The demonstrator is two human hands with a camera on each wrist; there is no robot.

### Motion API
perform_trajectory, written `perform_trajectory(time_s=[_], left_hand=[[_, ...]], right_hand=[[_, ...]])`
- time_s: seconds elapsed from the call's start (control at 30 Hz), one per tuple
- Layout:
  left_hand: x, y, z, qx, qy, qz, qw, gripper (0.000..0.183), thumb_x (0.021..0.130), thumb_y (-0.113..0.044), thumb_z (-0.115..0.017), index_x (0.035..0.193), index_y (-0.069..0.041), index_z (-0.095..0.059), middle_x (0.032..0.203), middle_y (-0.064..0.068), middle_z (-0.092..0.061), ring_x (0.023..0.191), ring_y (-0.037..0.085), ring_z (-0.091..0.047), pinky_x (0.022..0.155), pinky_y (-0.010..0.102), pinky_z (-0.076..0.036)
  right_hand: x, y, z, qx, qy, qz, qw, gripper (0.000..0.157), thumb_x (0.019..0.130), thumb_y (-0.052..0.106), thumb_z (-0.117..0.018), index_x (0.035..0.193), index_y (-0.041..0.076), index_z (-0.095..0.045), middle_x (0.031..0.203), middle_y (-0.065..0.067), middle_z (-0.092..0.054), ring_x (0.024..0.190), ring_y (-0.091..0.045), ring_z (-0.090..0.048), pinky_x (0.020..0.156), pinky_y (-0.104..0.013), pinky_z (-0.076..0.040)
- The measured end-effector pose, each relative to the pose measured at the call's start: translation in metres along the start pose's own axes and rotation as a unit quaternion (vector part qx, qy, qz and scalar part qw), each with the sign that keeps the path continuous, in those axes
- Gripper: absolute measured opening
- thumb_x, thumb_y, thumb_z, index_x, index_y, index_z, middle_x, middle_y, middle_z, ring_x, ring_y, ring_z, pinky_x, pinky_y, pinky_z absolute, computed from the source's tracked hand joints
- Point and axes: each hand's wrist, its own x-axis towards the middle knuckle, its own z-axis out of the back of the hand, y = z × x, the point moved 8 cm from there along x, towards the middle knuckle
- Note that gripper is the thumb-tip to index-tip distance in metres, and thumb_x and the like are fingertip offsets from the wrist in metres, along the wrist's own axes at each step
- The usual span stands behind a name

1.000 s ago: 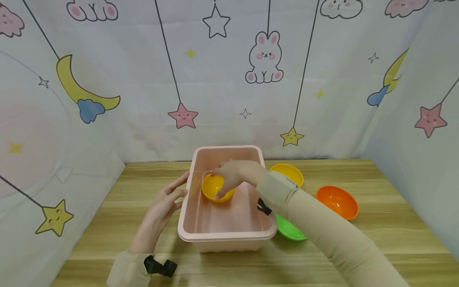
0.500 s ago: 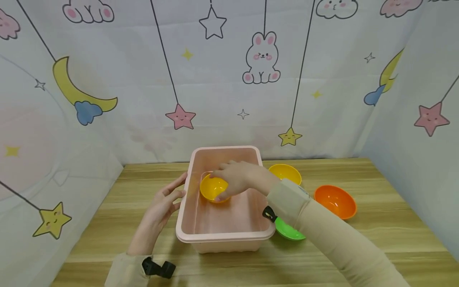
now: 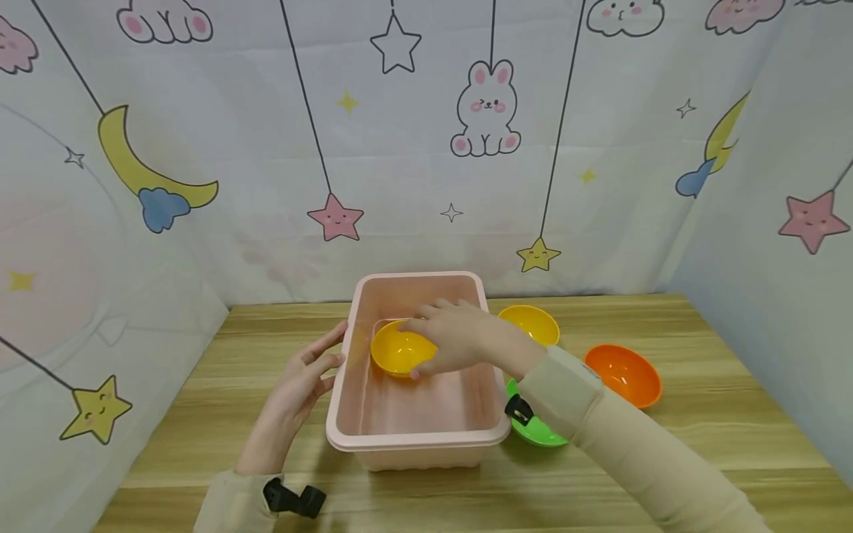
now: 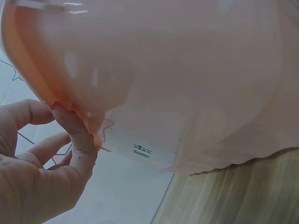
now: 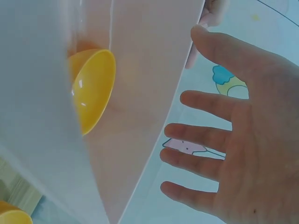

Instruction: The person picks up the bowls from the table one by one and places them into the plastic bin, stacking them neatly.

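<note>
A pink plastic bin (image 3: 420, 440) stands on the table, with a yellow bowl (image 3: 396, 352) lying upright inside toward its left. My left hand (image 3: 303, 381) holds the bin's left rim, its thumb and fingers bent at the lip in the left wrist view. Over the bin, my right hand (image 3: 460, 337) is spread and overlaps the bowl's right side in the head view. From the right wrist, the fingers (image 5: 201, 135) are straight and apart with nothing in them, and the yellow bowl (image 5: 96, 88) sits lower down inside the bin.
Right of the bin are another yellow bowl (image 3: 531, 322) and an orange bowl (image 3: 623, 374). A green bowl (image 3: 536, 429) lies close against the bin's right side, partly under my right forearm. A printed cloth (image 3: 413, 170) hangs behind the wooden table (image 3: 720, 422).
My right hand has come off the yellow bowl in the bin and drawn to the right and up, fingers spreading. My left hand has stayed at the rim.
</note>
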Motion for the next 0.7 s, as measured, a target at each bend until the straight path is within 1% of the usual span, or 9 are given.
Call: perform_trajectory(time_s=[0.43, 0.7], left_hand=[[0.001, 0.001, 0.0, -0.006, -0.004, 0.0, 1.0, 0.06, 0.094, -0.003, -0.053, 0.15, -0.01, -0.033, 0.157, 0.006, -0.027, 0.103, 0.001, -0.059, 0.084, 0.022, -0.055], [0.001, 0.001, 0.0, -0.002, -0.003, -0.001, 1.0, 0.06, 0.094, -0.004, -0.053, 0.15, -0.01, -0.033, 0.157, 0.007, -0.028, 0.104, 0.001, -0.058, 0.085, 0.023, -0.054]], right_hand=[[-0.016, 0.001, 0.002, -0.033, -0.041, 0.017, 0.998, 0.065, 0.088, 0.054, -0.059, 0.145, 0.028, -0.043, 0.146, -0.001, -0.044, 0.136, -0.026, -0.038, 0.112, -0.053, -0.031], [-0.027, -0.005, 0.004, -0.01, -0.072, 0.02, 0.997, 0.061, 0.088, 0.048, -0.061, 0.143, 0.027, -0.045, 0.147, 0.001, -0.044, 0.138, -0.025, -0.036, 0.116, -0.052, -0.027]])
